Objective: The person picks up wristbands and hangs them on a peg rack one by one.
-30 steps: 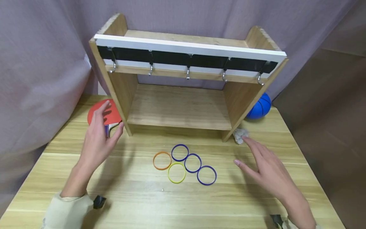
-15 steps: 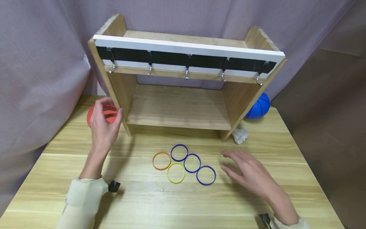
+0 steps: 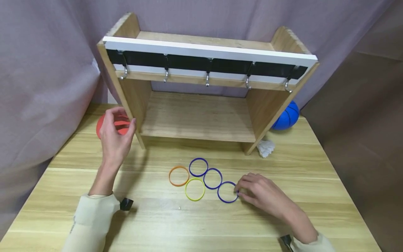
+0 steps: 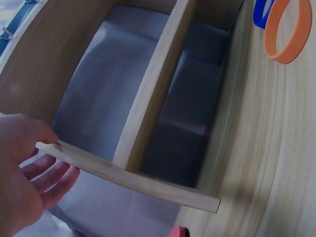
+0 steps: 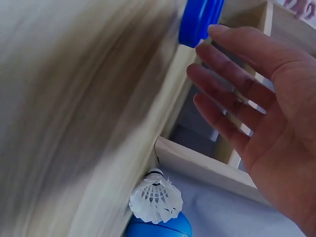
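My left hand (image 3: 115,140) grips the left side panel of a wooden shelf unit (image 3: 198,115). In the left wrist view the thumb lies over the panel's edge, with the other fingers behind it. Three dark blue rings, an orange ring (image 3: 178,176) and a yellow ring (image 3: 186,194) lie flat on the table before the shelf. At the rightmost blue ring (image 3: 223,200), the bent fingers of my right hand (image 3: 267,197) reach its right rim. The right wrist view shows thumb and index fingertips right at this blue ring (image 5: 190,29), a small gap between them.
Metal hooks (image 3: 207,78) line the shelf's white and black front rail. A red paddle (image 3: 100,127) lies left of the shelf, partly behind my left hand. On the right are a white shuttlecock (image 3: 266,148) and a blue ball (image 3: 286,117). Curtains (image 3: 41,70) hang behind.
My left hand moved from above the paddle onto the shelf's side panel and took hold. My right hand came left and down to the rightmost blue ring. The rings stay put.
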The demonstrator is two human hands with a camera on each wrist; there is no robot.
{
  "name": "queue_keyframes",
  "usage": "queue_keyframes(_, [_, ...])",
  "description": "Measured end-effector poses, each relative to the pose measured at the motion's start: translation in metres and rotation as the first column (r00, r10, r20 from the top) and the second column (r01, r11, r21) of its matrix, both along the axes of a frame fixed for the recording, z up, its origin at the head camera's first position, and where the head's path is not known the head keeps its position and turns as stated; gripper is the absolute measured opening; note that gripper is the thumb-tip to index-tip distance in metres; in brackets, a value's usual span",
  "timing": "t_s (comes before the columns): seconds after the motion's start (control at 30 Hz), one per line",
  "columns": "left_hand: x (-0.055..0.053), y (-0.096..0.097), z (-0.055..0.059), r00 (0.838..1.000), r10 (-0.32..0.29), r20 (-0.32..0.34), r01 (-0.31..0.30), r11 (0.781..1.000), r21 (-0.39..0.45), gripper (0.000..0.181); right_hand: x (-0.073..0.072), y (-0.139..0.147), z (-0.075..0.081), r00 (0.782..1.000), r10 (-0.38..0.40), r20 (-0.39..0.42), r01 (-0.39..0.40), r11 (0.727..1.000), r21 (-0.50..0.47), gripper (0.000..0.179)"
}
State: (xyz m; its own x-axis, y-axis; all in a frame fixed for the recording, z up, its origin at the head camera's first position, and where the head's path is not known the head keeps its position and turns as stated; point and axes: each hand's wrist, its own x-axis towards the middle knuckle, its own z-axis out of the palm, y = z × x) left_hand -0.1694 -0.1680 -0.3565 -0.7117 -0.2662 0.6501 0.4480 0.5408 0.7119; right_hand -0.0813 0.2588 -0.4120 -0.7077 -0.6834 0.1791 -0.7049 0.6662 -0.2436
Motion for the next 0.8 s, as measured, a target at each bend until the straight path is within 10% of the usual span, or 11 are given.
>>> queue_keyframes(0.8, [0.012, 0.010, 0.015, 1.000, 0.005, -0.015, -0.004, 1.000, 0.018, 0.033, 0.004, -0.004, -0.008, 0.990, 0.138, -0.009, -0.138, 0.990, -0.019, 0.016])
